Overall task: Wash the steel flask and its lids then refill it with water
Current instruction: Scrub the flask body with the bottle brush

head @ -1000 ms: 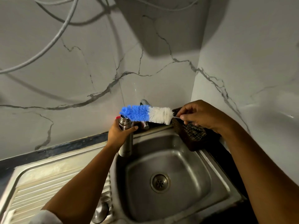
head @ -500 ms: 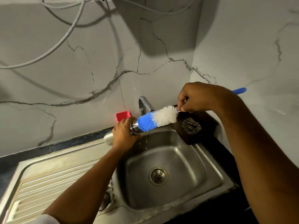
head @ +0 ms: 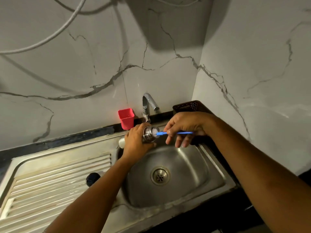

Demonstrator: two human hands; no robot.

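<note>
The left grip (head: 136,143) wraps round the ribbed steel flask (head: 149,134), held sideways over the stainless steel sink (head: 193,165). The right grip (head: 183,126) pinches the blue-handled bottle brush (head: 178,132), whose bristles are deep in the flask's mouth. This looks like the inside-scrubbing step; next it likely needs twisting strokes, then rinsing.

A person's left hand (head: 136,142) grips a steel flask (head: 148,135) sideways above a sink (head: 193,167), while the right hand (head: 184,126) pinches the blue handle of a brush (head: 162,133), its bristles inside the flask's mouth.
</note>
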